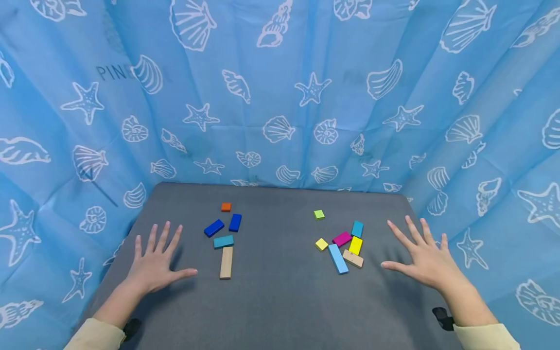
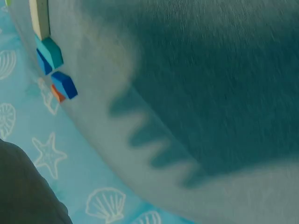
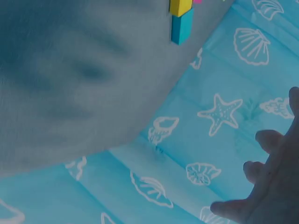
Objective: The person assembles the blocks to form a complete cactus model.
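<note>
My left hand (image 1: 153,266) hovers over the table's left side with fingers spread, holding nothing. Nearest to it are a teal block (image 1: 223,242), a long plain wooden block (image 1: 226,263), two dark blue blocks (image 1: 214,228) and a small orange block (image 1: 225,207). On the right side, my right hand (image 1: 428,260) is also spread and holds nothing. To its left lie a yellow block (image 1: 356,245), a blue block (image 1: 357,229), a magenta block (image 1: 342,238), a wooden block (image 1: 353,258), a long light blue block (image 1: 338,259), a small pale yellow block (image 1: 321,244) and a lime green block (image 1: 319,215).
The grey table (image 1: 280,301) has a wide strip of bare cloth between the two block groups. A blue curtain (image 1: 280,97) with white shells and starfish hangs behind it and along both sides. Dark shadows of the hands fall on the tabletop.
</note>
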`<state>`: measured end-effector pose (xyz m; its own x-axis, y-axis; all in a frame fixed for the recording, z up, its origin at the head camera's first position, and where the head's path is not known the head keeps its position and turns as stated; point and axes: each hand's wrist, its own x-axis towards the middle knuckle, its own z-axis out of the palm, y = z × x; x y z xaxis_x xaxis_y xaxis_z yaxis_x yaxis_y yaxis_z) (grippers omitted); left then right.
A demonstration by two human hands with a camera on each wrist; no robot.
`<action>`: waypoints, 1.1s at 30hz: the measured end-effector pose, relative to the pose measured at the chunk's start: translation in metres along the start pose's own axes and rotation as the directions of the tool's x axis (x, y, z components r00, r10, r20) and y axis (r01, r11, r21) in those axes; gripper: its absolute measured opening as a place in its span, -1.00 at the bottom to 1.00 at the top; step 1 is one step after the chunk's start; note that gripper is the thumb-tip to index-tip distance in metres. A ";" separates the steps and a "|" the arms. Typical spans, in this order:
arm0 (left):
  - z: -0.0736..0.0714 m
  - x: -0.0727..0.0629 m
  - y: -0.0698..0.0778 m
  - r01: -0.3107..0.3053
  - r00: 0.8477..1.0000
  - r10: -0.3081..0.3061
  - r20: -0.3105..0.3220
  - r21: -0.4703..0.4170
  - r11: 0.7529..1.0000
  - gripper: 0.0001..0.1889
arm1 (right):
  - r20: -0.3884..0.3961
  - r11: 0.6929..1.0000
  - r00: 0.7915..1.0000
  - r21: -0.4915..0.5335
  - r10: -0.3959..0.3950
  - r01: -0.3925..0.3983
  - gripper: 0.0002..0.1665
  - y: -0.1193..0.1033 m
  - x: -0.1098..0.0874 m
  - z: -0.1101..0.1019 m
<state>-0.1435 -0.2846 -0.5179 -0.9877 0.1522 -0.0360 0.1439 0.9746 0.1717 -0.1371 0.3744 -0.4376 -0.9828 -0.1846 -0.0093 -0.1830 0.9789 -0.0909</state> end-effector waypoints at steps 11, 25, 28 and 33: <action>0.026 0.014 0.035 -0.095 0.995 0.097 0.007 -0.150 0.984 0.38 | 0.111 0.968 0.987 0.235 -0.118 0.089 0.06 -0.016 0.011 0.029; 0.050 0.042 0.058 -0.169 0.960 0.231 0.161 -0.328 0.930 0.03 | 0.116 0.919 0.981 0.383 -0.153 0.098 -0.09 -0.050 0.051 0.078; 0.053 0.044 0.062 -0.159 0.955 0.226 0.192 -0.312 0.937 0.03 | 0.122 0.914 0.979 0.393 -0.163 0.103 -0.08 -0.054 0.056 0.085; 0.056 0.047 0.065 -0.144 0.957 0.211 0.198 -0.308 0.940 0.00 | 0.134 0.907 0.974 0.407 -0.180 0.112 -0.04 -0.058 0.060 0.092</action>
<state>-0.1768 -0.2045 -0.5635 -0.9030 0.3839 -0.1928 0.2586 0.8441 0.4697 -0.1827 0.2987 -0.5246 -0.9211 -0.3681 -0.1263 -0.2653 0.8313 -0.4884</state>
